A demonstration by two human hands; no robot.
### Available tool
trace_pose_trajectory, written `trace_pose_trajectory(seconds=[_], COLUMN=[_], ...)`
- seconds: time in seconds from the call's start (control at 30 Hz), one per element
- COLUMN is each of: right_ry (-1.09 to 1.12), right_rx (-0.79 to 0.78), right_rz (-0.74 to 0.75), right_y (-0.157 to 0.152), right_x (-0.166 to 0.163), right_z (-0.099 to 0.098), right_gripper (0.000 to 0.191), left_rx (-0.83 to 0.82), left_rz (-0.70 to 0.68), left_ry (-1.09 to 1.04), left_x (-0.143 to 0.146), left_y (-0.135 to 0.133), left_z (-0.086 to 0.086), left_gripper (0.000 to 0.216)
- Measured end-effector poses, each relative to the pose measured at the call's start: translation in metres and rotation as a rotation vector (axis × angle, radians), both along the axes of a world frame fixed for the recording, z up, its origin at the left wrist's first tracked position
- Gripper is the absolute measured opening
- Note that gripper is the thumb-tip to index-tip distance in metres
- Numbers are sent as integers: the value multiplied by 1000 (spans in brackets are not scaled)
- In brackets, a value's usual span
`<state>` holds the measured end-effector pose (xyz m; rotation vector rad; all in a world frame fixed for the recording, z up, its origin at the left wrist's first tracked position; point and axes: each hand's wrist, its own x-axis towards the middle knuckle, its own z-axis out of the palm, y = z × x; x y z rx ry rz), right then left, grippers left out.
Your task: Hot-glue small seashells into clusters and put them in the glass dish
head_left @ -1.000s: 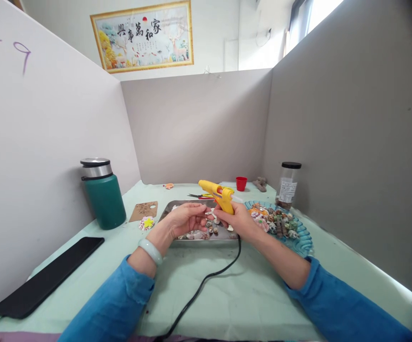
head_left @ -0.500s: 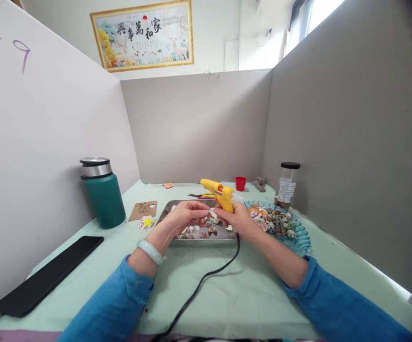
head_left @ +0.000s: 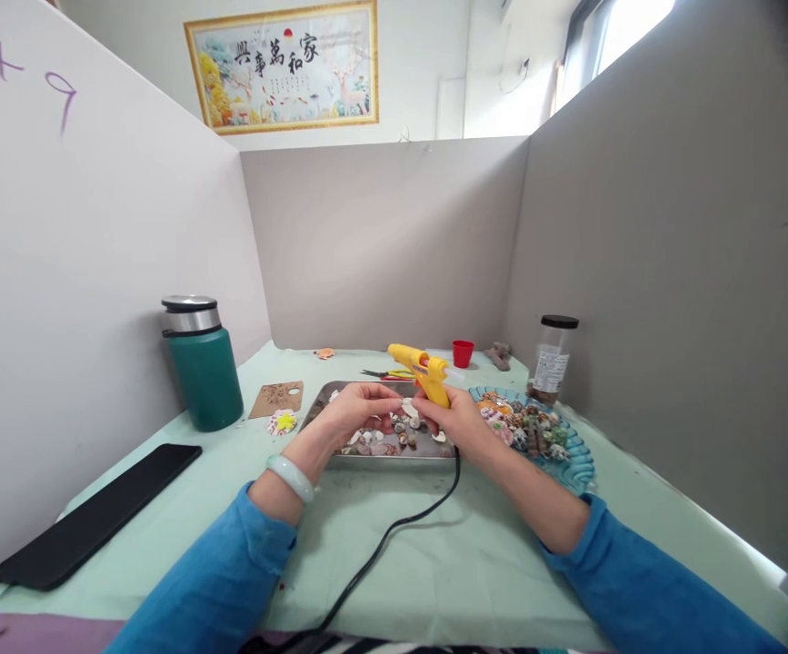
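Note:
My right hand [head_left: 458,420] is closed around the handle of a yellow hot glue gun [head_left: 419,365], its nozzle pointing left and away from me. A black cord [head_left: 394,529] runs from its handle down to the table's front edge. My left hand [head_left: 361,413] is pinched, its fingertips close to those of my right hand; what it holds, if anything, is too small to make out. Both hands are over a metal tray [head_left: 394,461] with several small shells [head_left: 370,443] in it. A pale bangle circles my left wrist.
A blue fluted plate [head_left: 581,459] heaped with shells lies at right, near a black-lidded jar [head_left: 552,361]. At left stand a green bottle [head_left: 206,377], a black flat case [head_left: 97,518], a brown card [head_left: 276,400] and a flower-shaped piece [head_left: 283,421]. Pliers [head_left: 386,373] and a red cup [head_left: 463,353] lie beyond the tray.
The whole view has shifted slightly as the head moved. My hands and the glue gun keep nearly the same pose over the tray.

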<state>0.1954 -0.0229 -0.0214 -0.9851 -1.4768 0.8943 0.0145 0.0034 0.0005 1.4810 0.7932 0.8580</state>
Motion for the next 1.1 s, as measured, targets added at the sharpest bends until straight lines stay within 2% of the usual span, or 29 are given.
trace_pose_trajectory(seconds=[0.3,0.5,0.8,1.1], right_ry=[13,-25,-10,-15], right_rx=[-10,-18,-13,-4], right_rz=[6,-13,-21,-11], right_y=[-2,-2,-1,-2], right_x=[0,1,0,1], right_z=[2,1,-1,0], right_gripper=[20,21,23,23], left_rx=[35,66,222,419], left_rz=[-16,-1,225,234], left_ry=[4,47,349,565], left_x=[-1,1,-5,-11], left_y=[8,6,13,21], left_z=[-8,-6,-7,-16], left_gripper=[32,32,17,8])
